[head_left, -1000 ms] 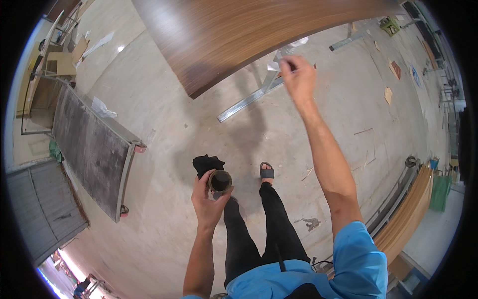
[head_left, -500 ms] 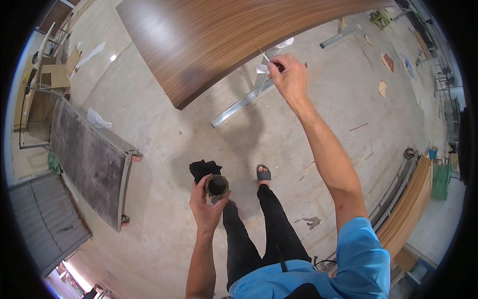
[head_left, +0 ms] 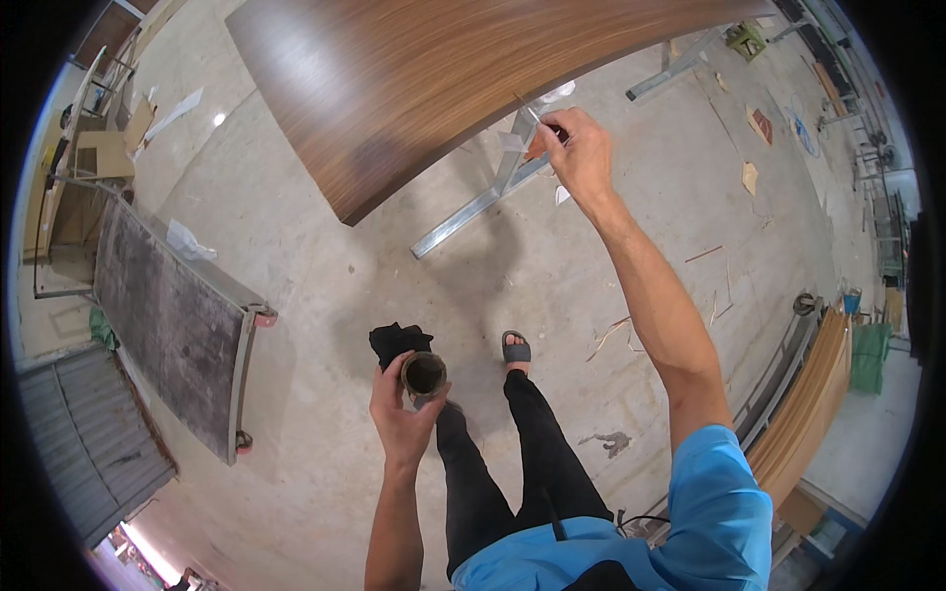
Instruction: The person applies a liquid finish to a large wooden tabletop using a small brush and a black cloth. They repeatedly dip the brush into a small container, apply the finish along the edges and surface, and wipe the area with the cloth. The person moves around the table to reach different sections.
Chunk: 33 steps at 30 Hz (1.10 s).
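My left hand (head_left: 400,422) is closed round a small round cup (head_left: 425,375) with dark contents. A crumpled black cloth (head_left: 396,342) shows just beyond the cup, against the same hand; whether my fingers grip it, I cannot tell. My right hand (head_left: 579,153) reaches far forward and pinches a thin pale brush (head_left: 533,114), its tip at the near edge of a large brown wood-grain panel (head_left: 394,89). Below that edge stands a metal leg frame (head_left: 458,221). A reddish-brown piece (head_left: 537,148) shows beside my right fingers, partly hidden.
To the left stands a dark-topped wheeled cart (head_left: 172,315), with a cardboard box (head_left: 103,155) farther back. Long wooden boards (head_left: 803,404) are stacked at the right. Scraps (head_left: 750,178) and thin strips lie on the concrete floor, and a green stool (head_left: 745,39) stands far right.
The view has shifted slightly. My right hand and the brush have moved a little rightward along the panel's edge. My left hand still holds the cup.
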### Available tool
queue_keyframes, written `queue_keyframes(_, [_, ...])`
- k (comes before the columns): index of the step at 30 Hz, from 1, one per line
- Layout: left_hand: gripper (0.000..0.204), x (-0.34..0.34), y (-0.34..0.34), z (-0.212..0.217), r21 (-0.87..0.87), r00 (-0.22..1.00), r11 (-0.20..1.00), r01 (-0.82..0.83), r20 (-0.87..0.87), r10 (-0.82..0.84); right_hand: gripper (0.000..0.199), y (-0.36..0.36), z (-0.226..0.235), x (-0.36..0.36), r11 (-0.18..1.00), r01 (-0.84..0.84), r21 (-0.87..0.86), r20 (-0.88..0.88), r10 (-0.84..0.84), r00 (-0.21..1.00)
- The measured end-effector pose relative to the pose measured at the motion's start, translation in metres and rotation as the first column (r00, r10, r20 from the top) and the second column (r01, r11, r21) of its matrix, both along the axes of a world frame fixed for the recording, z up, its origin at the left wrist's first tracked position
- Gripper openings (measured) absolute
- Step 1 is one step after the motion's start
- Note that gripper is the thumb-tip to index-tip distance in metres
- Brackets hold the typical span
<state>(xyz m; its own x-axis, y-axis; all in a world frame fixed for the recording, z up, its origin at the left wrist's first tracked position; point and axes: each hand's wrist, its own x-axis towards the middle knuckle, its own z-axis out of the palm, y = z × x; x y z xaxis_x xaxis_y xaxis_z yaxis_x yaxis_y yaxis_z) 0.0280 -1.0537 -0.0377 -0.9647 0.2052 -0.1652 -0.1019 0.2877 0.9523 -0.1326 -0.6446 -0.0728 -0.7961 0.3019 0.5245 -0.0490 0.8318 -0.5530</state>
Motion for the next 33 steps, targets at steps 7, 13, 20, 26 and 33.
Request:
queue_keyframes(7, [0.062,0.001,-0.003,0.0,0.054,1.0,0.998,-0.019,0.02,0.018,0.015,0.086,0.015,-0.023,0.911,0.388,-0.14,0.145,-0.368,0.918])
queue_keyframes(13, [0.061,0.003,-0.004,0.0,0.02,1.0,1.0,-0.013,0.007,0.013,0.013,0.064,0.006,-0.01,0.976,0.213,0.054,-0.017,-0.213,0.977])
queue_keyframes(20, [0.063,-0.001,-0.005,0.002,-0.025,0.999,1.0,0.001,-0.041,-0.002,0.013,0.094,0.017,-0.023,0.939,0.341,-0.033,0.054,-0.339,0.939])
queue_keyframes(26, [0.065,0.003,-0.009,0.001,-0.019,0.997,1.0,-0.001,0.076,0.003,0.014,0.03,-0.005,-0.009,0.992,0.103,-0.073,0.023,-0.101,0.995])
queue_keyframes(33, [0.064,0.005,-0.022,-0.008,-0.108,1.0,0.994,-0.001,-0.026,-0.002,0.011,-0.172,-0.006,0.019,0.948,-0.217,-0.231,0.054,0.235,0.97])
